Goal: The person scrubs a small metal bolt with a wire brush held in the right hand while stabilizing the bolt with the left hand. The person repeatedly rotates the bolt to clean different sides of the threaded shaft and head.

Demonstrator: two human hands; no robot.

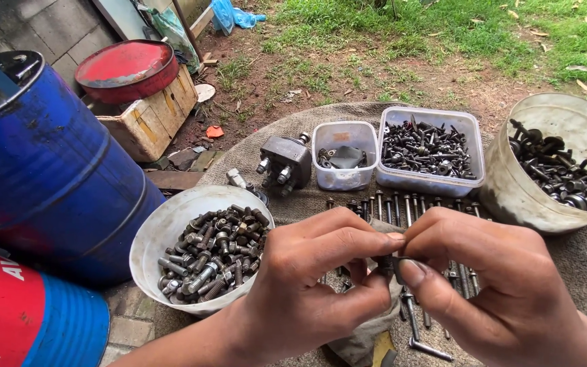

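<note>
I see my hands hemmed by the white round bowl of bolts (171, 224) on the left, the row of loose long bolts (402, 204) and two clear plastic tubs (429, 180) ahead, and the grimy round bucket (518, 197) on the right.

Blue drum (42, 170), red lid (127, 68), white bowl (164, 228), dark grey bolts (215, 251), green grass (443, 27)

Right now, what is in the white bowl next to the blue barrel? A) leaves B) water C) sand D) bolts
D, the white bowl beside the blue barrel is filled with grey metal bolts, left of the left hand.
</note>
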